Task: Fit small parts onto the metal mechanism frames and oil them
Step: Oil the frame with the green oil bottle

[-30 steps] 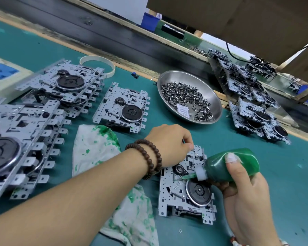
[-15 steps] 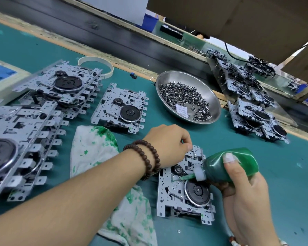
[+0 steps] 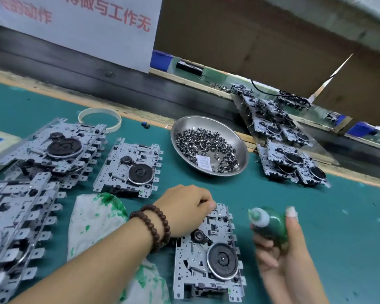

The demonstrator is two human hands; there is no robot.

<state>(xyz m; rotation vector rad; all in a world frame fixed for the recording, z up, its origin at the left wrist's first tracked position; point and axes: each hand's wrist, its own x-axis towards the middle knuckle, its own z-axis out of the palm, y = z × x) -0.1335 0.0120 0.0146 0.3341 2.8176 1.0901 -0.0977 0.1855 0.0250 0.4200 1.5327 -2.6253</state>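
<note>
A metal mechanism frame [image 3: 208,257] with a black flywheel lies on the green mat in front of me. My left hand [image 3: 184,209], with a bead bracelet at the wrist, rests closed on the frame's far left corner, fingertips pressed to its top edge. My right hand [image 3: 287,255] holds a green oil bottle [image 3: 270,224] to the right of the frame, its white nozzle pointing up and left, clear of the metal. A steel bowl [image 3: 239,139] of several small metal parts sits beyond the frame.
A green-stained white cloth [image 3: 97,218] lies under my left forearm. Another frame [image 3: 130,167] lies beyond it, with stacked frames [image 3: 51,150] at the left and more frames [image 3: 294,163] at the right. A white ring [image 3: 99,117] lies near the bench's back edge.
My right hand has lifted the oil bottle off the frame and drawn it back to the right, nozzle now raised. My left hand stays on the frame's corner. The view has tilted upward.
</note>
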